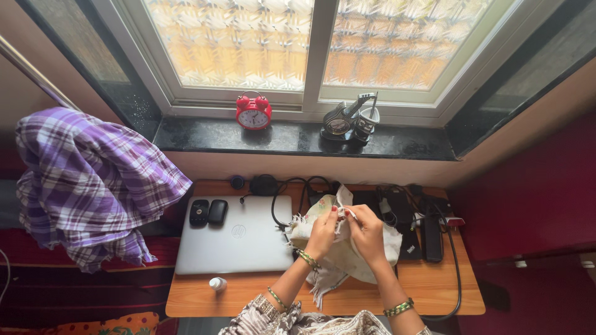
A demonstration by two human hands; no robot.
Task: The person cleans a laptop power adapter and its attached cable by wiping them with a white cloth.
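Note:
Both hands meet over a small wooden desk (434,291), pinching a crumpled cream cloth (347,257) with a fringed edge. My left hand (321,234) grips the cloth's upper fold from the left. My right hand (367,232) holds the same fold from the right, fingertips close to the left hand's. The cloth hangs down between my forearms and drapes over the desk's middle. Green and gold bangles sit on both wrists.
A shut silver laptop (236,239) lies left of the cloth, with two dark oval devices (208,212) and a small white bottle (217,284) nearby. Black cables and adapters (410,217) crowd the right. A red alarm clock (253,111) stands on the sill. A purple plaid cloth (87,180) hangs at left.

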